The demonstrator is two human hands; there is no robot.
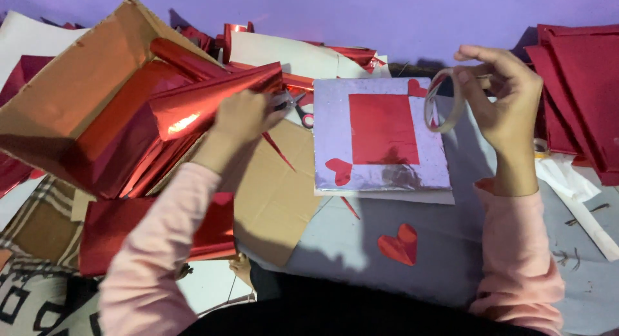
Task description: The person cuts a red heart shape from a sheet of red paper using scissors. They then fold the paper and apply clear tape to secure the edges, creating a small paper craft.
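A roll of tape (445,100) is clamped in the right hand (506,97) above a silver board (380,136); scissors (298,107) are gripped by the left hand (245,117)

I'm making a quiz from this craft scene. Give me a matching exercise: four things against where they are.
Things:
1. tape roll
2. scissors
3. loose red heart
4. red square

Places:
A. on the silver board
B. held up in the right hand
C. on the grey surface, near the person
D. at the left hand

Pairs: 1-B, 2-D, 3-C, 4-A
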